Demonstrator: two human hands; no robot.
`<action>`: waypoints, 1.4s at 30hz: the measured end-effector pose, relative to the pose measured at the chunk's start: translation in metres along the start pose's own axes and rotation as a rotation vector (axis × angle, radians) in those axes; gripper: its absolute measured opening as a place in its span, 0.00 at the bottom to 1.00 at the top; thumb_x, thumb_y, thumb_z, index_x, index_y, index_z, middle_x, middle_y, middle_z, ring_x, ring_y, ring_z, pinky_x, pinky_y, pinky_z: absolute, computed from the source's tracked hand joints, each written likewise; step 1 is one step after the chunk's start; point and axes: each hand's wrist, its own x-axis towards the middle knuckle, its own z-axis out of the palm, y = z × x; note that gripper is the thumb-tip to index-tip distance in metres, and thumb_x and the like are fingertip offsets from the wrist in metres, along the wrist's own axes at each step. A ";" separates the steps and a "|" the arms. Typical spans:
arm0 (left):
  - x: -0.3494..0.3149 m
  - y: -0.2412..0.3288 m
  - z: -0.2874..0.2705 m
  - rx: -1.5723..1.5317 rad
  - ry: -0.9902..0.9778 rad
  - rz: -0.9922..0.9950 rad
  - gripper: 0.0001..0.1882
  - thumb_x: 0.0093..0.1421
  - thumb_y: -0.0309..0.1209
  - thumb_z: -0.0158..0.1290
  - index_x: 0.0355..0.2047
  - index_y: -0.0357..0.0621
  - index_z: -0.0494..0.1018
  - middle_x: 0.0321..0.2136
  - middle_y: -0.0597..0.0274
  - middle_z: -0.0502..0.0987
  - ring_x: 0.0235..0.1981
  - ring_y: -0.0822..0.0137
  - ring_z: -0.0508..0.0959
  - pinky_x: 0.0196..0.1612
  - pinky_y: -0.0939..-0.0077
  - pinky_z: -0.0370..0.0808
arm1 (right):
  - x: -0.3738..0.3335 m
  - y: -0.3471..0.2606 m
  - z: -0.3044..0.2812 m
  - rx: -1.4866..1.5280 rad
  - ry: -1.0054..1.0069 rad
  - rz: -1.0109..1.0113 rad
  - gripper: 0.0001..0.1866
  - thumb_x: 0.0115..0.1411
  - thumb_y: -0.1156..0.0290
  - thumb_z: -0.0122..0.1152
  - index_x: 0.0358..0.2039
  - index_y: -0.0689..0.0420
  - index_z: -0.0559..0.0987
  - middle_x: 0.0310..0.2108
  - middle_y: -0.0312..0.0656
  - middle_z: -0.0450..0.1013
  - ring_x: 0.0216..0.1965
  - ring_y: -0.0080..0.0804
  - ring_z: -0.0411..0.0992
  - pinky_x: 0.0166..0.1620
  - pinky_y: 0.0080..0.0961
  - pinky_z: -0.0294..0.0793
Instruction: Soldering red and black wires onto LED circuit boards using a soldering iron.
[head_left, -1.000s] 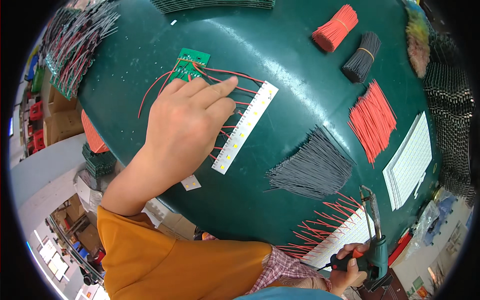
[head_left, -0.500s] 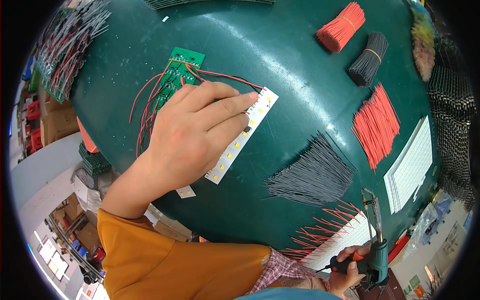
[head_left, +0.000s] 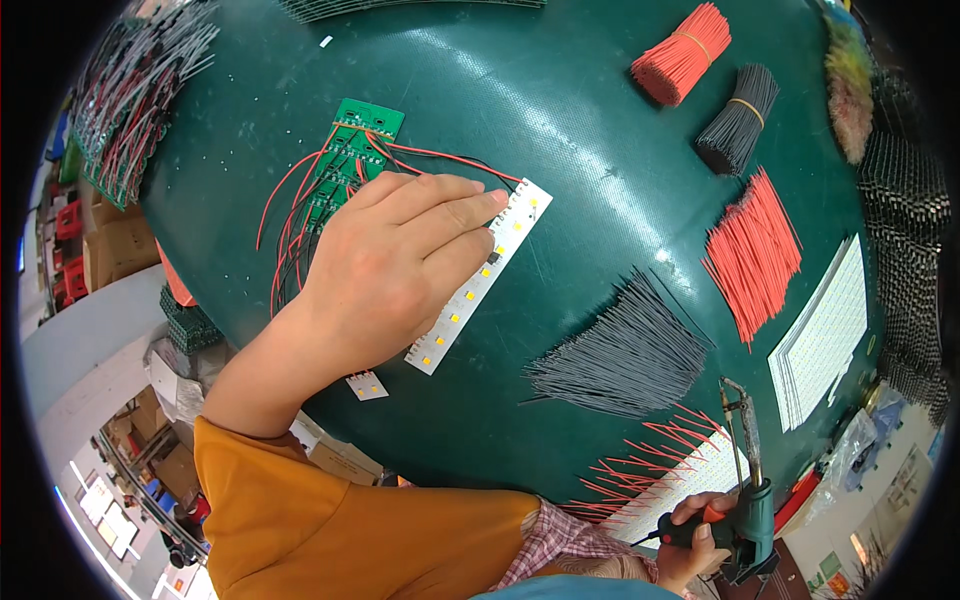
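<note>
My left hand (head_left: 385, 260) lies over a white LED strip (head_left: 455, 318), its fingers held together and their tips at the strip's upper part. The thumb is hidden under the palm. Red and black wires (head_left: 455, 157) run from the strip's top end to green circuit boards (head_left: 365, 125), which my hand partly covers. Below my wrist a short white LED piece (head_left: 368, 386) sticks out. At the lower right my right hand (head_left: 692, 545) grips a green and black soldering gun (head_left: 755, 520), whose metal tip points up, away from the strip.
Loose black wires (head_left: 625, 350) and red wires (head_left: 755, 255) lie in piles on the green table. Behind them are banded red (head_left: 680, 55) and black bundles (head_left: 738, 120). White LED sheets (head_left: 820, 335) are stacked at the right. Wired boards (head_left: 135, 95) are heaped at the far left.
The LED strip, the green boards and the short LED piece have shifted slightly left and down. My left hand stays on the strip; the soldering gun has hardly moved.
</note>
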 end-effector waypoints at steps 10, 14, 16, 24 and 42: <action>0.013 0.005 -0.005 -0.033 -0.069 0.005 0.07 0.51 0.21 0.56 0.32 0.38 0.78 0.42 0.57 0.82 0.47 0.55 0.79 0.48 0.61 0.73 | -0.020 0.013 -0.027 0.168 0.019 0.085 0.23 0.49 0.59 0.71 0.40 0.56 0.71 0.29 0.45 0.73 0.24 0.29 0.72 0.25 0.23 0.70; 0.014 -0.007 -0.015 -0.135 -0.127 -0.059 0.07 0.55 0.16 0.56 0.35 0.34 0.77 0.45 0.54 0.81 0.48 0.54 0.79 0.53 0.65 0.73 | -0.034 0.008 -0.038 0.196 0.004 0.032 0.21 0.53 0.64 0.66 0.43 0.60 0.73 0.39 0.56 0.76 0.29 0.33 0.74 0.33 0.28 0.74; 0.018 -0.002 -0.028 -0.248 -0.095 -0.244 0.07 0.61 0.17 0.52 0.39 0.33 0.77 0.47 0.54 0.80 0.51 0.62 0.78 0.56 0.70 0.72 | -0.043 0.007 -0.049 0.213 0.039 -0.077 0.23 0.52 0.63 0.65 0.46 0.60 0.70 0.37 0.53 0.76 0.27 0.32 0.73 0.33 0.25 0.73; 0.046 0.154 -0.064 -0.206 -0.065 0.207 0.10 0.55 0.17 0.55 0.39 0.32 0.78 0.41 0.50 0.80 0.41 0.57 0.81 0.48 0.67 0.75 | -0.041 0.031 -0.101 0.519 0.092 -0.204 0.19 0.60 0.63 0.57 0.48 0.57 0.69 0.43 0.50 0.73 0.29 0.28 0.70 0.34 0.25 0.70; 0.062 0.224 0.092 -0.321 -0.344 0.333 0.11 0.49 0.21 0.60 0.35 0.39 0.78 0.44 0.61 0.81 0.47 0.59 0.78 0.46 0.64 0.72 | 0.088 0.033 -0.034 0.759 -0.296 0.089 0.18 0.62 0.64 0.53 0.50 0.58 0.72 0.62 0.55 0.62 0.67 0.45 0.58 0.62 0.56 0.67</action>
